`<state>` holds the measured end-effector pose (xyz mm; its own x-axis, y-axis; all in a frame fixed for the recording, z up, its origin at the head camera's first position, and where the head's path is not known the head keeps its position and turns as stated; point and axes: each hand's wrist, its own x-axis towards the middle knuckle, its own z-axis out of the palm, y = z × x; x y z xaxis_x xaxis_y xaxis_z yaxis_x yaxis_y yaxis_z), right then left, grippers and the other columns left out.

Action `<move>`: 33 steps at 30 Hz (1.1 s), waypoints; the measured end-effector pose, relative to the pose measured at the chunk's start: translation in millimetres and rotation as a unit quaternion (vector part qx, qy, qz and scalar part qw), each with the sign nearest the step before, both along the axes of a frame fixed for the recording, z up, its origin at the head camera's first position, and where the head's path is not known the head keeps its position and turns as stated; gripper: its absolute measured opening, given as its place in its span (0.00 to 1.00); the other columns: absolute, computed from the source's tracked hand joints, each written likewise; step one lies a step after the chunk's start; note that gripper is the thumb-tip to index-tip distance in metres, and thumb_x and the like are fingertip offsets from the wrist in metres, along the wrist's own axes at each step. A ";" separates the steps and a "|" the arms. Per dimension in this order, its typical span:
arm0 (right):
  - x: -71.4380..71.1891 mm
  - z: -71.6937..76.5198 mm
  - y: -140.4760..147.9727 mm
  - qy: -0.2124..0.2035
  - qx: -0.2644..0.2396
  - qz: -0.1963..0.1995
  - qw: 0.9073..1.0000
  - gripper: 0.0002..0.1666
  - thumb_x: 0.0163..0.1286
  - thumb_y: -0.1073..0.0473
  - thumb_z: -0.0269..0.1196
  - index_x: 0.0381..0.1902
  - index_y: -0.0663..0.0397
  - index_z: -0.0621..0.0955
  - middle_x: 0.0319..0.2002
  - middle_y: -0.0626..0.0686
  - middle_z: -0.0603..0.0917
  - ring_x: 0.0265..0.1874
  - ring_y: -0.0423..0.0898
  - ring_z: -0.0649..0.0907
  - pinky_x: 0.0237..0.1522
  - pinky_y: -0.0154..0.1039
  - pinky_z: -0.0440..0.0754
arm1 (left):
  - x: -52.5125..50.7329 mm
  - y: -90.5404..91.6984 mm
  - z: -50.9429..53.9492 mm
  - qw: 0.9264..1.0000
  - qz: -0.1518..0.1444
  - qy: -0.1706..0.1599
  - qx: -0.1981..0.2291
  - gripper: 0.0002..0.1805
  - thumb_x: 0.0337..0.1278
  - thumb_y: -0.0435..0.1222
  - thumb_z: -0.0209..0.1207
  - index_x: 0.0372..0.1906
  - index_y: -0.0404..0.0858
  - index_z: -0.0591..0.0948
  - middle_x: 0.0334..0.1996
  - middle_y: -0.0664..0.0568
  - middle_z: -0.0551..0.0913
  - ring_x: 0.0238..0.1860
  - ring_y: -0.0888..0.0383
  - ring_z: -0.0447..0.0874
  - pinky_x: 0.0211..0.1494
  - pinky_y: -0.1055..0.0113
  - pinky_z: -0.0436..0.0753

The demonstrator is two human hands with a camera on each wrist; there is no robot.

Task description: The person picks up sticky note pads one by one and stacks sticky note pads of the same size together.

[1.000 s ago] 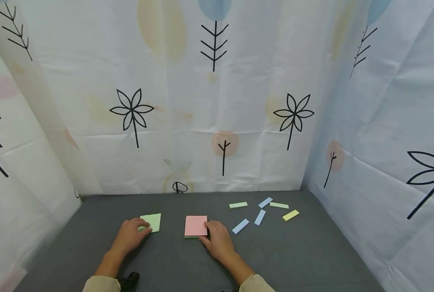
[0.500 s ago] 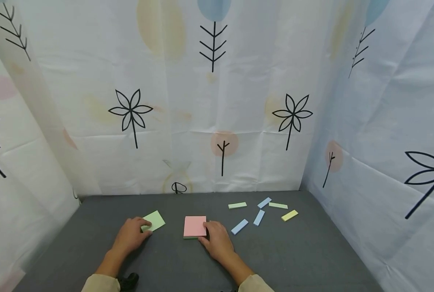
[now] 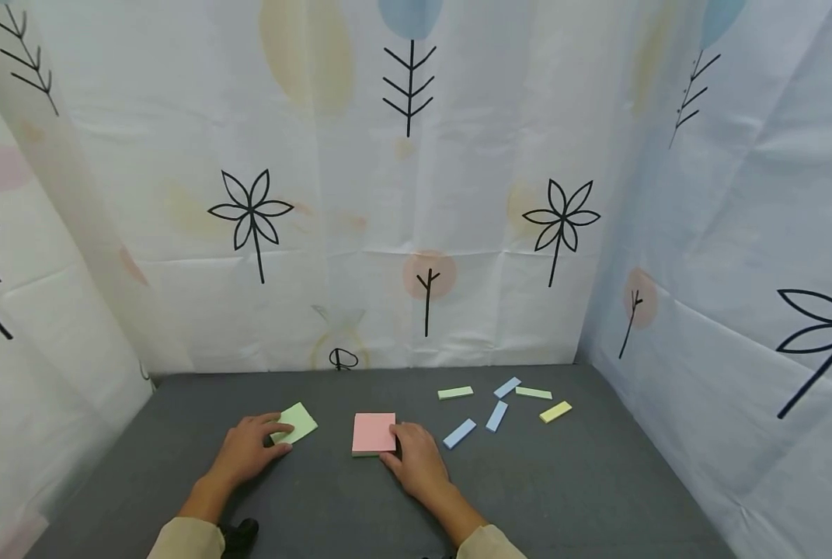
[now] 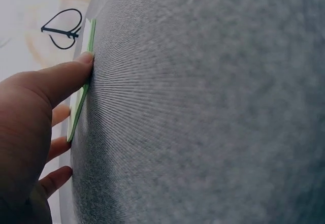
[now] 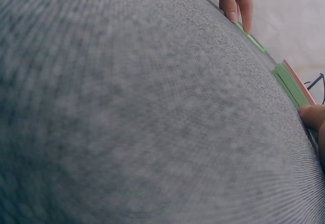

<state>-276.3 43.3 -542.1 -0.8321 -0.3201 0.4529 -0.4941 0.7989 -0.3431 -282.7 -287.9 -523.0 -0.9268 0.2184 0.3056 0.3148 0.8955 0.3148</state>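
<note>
In the head view my left hand (image 3: 246, 449) holds a thin light-green sticky note pad (image 3: 297, 423) by its near-left part, thumb at the near edge, fingers over the far side. The left wrist view shows the thumb (image 4: 76, 74) against the green edge of that pad (image 4: 78, 109), which lies low at the table. My right hand (image 3: 419, 463) grips the right side of a square stack of sticky note pads (image 3: 374, 432), pink on top. Green layers (image 5: 290, 86) show beneath the pink in the right wrist view. Table separates the two pads.
Right of the stack lie several narrow sticky strips: blue ones (image 3: 460, 434), a green one (image 3: 455, 394) and a yellow one (image 3: 555, 412). Patterned white cloth (image 3: 360, 295) closes the grey table (image 3: 360, 505) in at the back and sides.
The green pad has turned on the table under my left hand, so one corner now points away from me. My right hand and the pink-topped stack stay in place.
</note>
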 end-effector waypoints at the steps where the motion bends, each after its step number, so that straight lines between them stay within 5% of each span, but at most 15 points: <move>1: -0.4 -0.2 -0.1 0.000 0.001 -0.001 1.000 0.26 0.60 0.50 0.71 0.53 0.56 0.81 0.49 0.53 0.83 0.54 0.50 0.78 0.58 0.48 0.72 | -0.2 0.5 0.9 1.000 0.002 0.000 -0.006 0.17 0.51 0.46 0.69 0.47 0.46 0.87 0.56 0.41 0.79 0.55 0.34 0.73 0.50 0.33 0.68; 14: -0.1 0.7 -0.5 -0.018 0.002 -0.006 1.000 0.27 0.60 0.50 0.71 0.54 0.56 0.80 0.50 0.54 0.82 0.55 0.51 0.78 0.59 0.49 0.71 | -1.3 8.5 2.5 0.996 0.031 0.042 -0.077 0.17 0.49 0.51 0.68 0.42 0.47 0.88 0.46 0.47 0.83 0.45 0.38 0.78 0.47 0.39 0.73; 33: 0.1 1.8 0.1 -0.021 -0.001 -0.003 1.000 0.27 0.60 0.50 0.71 0.54 0.56 0.80 0.50 0.54 0.83 0.54 0.51 0.78 0.59 0.49 0.71 | -0.2 5.2 5.9 0.999 0.054 0.002 0.004 0.22 0.51 0.57 0.66 0.42 0.45 0.87 0.46 0.46 0.84 0.49 0.39 0.78 0.50 0.40 0.72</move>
<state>-276.2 43.4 -540.3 -0.8520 -0.3140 0.4189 -0.4747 0.8009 -0.3650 -282.9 -282.7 -517.1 -0.9435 0.1150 0.3109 0.2181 0.9215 0.3212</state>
